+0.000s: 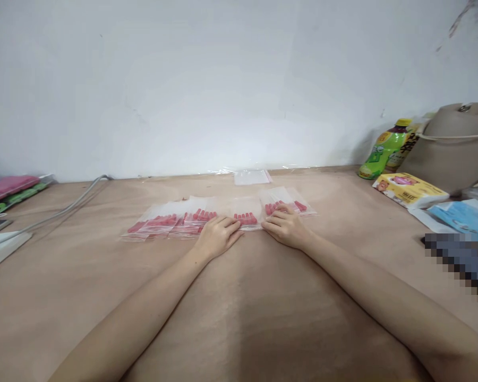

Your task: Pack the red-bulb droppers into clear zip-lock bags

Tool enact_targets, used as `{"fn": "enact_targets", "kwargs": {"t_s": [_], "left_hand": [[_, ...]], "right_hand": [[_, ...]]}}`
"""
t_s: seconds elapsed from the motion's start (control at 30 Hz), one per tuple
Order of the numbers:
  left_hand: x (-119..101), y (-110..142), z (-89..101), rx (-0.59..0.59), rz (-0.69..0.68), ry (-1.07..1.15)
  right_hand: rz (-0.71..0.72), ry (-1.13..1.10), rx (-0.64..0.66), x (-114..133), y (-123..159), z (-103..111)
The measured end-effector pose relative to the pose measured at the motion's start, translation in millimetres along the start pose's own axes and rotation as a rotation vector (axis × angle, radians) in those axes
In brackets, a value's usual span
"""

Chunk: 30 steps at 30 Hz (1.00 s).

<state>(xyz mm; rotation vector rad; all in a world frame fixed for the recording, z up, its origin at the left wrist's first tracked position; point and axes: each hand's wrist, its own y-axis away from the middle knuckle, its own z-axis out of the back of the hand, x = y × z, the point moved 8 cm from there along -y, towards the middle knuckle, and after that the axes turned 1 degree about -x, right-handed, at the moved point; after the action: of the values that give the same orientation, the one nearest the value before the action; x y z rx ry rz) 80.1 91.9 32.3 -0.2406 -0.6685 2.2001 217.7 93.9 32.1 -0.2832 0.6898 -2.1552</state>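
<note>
Between my hands lies a clear zip bag with several small red earplug-like pieces in a row. My left hand rests flat at this bag's lower left corner, fingers stretched to the right. On the other side my right hand lies with fingers outstretched and slightly apart, its fingertips at the bag's lower right corner and over a neighbouring bag. Left of my left hand, more filled bags overlap in a pile. What lies under my fingers is hidden.
Behind the bags, a white zip bag lies against the wall. At right stand a green bottle, a yellow tissue pack, a beige bin-like container and a blue packet. A grey cable and pink-green packages occupy the left.
</note>
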Motion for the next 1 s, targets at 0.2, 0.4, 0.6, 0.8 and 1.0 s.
{"fn": "enact_targets", "kwargs": {"t_s": [0.2,0.4,0.6,0.8,1.0], "left_hand": [[-8.8,-4.6,4.2,-0.071,-0.102,0.040],[-9.5,-9.9,-0.5,-0.059,-0.078,0.042],[-31.3,-29.9,-8.2,-0.142,-0.163,-0.076],[-40.7,-39.0,-17.1,-0.162,-0.253,-0.132],[-40.5,-37.5,-15.4,-0.176,-0.312,-0.170]], "right_hand": [[0.129,0.254,-0.148,11.8,-2.4,7.4],[0.127,0.313,-0.233,12.7,-4.3,12.3],[0.136,0.264,-0.231,11.3,-2.7,9.3],[0.126,0.227,-0.205,10.1,-3.8,3.8],[0.113,0.227,-0.209,12.1,-5.6,5.8]]}}
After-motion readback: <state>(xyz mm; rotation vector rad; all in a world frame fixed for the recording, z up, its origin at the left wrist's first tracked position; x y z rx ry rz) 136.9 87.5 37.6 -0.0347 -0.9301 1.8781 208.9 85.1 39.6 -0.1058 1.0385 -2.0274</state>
